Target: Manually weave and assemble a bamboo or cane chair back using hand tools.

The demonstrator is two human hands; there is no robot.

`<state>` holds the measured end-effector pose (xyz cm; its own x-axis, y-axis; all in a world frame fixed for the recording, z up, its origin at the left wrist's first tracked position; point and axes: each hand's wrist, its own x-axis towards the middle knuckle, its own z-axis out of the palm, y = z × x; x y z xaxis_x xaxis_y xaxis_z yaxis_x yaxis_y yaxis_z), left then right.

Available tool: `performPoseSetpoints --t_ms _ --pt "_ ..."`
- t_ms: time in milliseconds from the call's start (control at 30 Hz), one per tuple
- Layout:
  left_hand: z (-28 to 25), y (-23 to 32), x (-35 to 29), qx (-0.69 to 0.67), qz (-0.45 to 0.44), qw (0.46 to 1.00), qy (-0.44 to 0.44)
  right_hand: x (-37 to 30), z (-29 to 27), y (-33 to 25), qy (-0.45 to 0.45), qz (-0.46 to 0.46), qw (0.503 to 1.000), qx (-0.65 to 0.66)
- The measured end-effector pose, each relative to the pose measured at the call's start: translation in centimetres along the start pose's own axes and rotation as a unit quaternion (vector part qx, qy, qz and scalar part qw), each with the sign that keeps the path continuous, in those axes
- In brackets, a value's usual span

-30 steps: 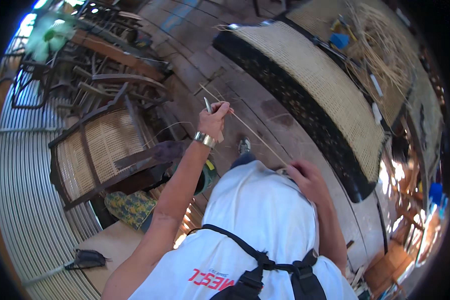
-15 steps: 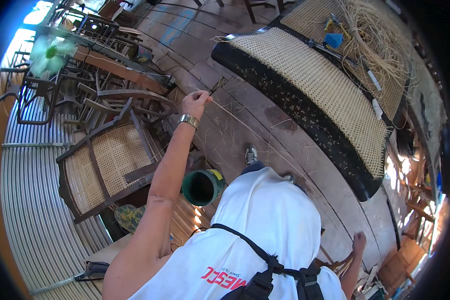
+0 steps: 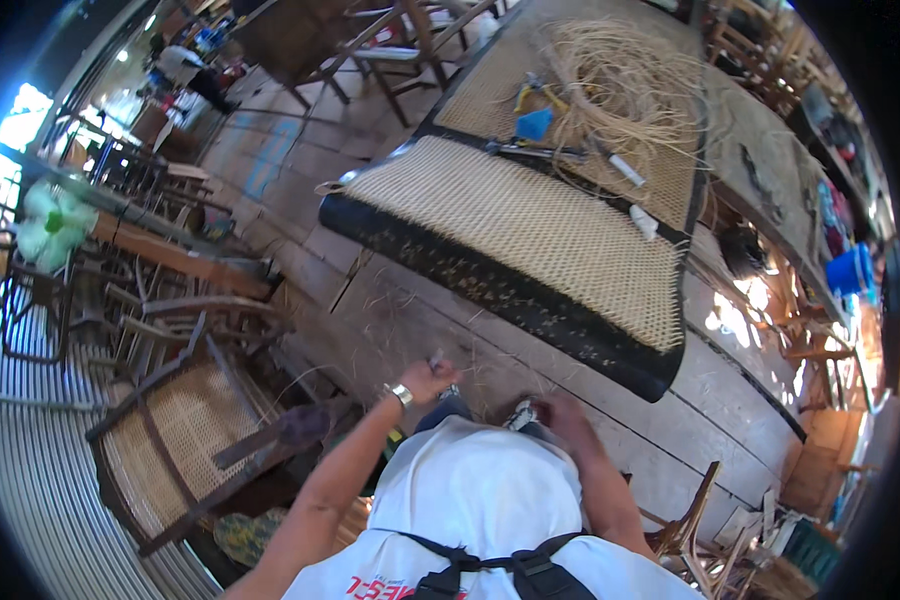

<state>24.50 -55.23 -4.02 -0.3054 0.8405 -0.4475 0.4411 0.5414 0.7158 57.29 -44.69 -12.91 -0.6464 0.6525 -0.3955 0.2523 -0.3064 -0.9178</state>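
My left hand (image 3: 432,378), with a metal watch on its wrist, is in front of my body above the wooden floor, its fingers closed in a pinch. Half a second ago a thin cane strand ran from this pinch; now the strand hardly shows at the fingers. To its right, my right hand (image 3: 562,420) is low near my shoe and smeared by motion, so its fingers cannot be read. Ahead of both hands lies a woven cane panel (image 3: 530,225) on a curved black frame (image 3: 490,285) with a flower pattern. Neither hand touches it.
Beyond the panel lie a coil of loose cane strands (image 3: 620,85), a blue piece (image 3: 534,124) and a white tube (image 3: 627,169). A cane-backed chair (image 3: 175,435) and stacked wooden frames stand left. A blue bucket (image 3: 850,270) is at right. A person (image 3: 185,70) is far left.
My left hand has come down and back toward my body from its outstretched reach. My right hand has moved inward from the far right. The view has shifted, showing more of the room.
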Motion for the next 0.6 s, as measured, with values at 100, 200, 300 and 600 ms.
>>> performPoseSetpoints --t_ms 100,200,300,600 --pt "5.2 2.7 0.7 -0.035 -0.002 0.995 -0.093 3.7 5.4 -5.0 0.004 -0.003 0.985 0.17" --pt "4.3 6.9 -1.0 0.001 -0.048 0.976 -0.214 3.9 5.1 -6.2 -0.015 0.225 0.843 0.489" --pt "1.5 3.1 -2.1 -0.087 0.004 0.966 -0.242 1.2 2.3 -2.9 0.079 0.154 0.886 0.43" --pt "-16.8 -8.2 -6.9 0.178 -0.268 0.944 -0.07 -18.8 -22.9 7.8 0.556 0.175 0.727 0.362"
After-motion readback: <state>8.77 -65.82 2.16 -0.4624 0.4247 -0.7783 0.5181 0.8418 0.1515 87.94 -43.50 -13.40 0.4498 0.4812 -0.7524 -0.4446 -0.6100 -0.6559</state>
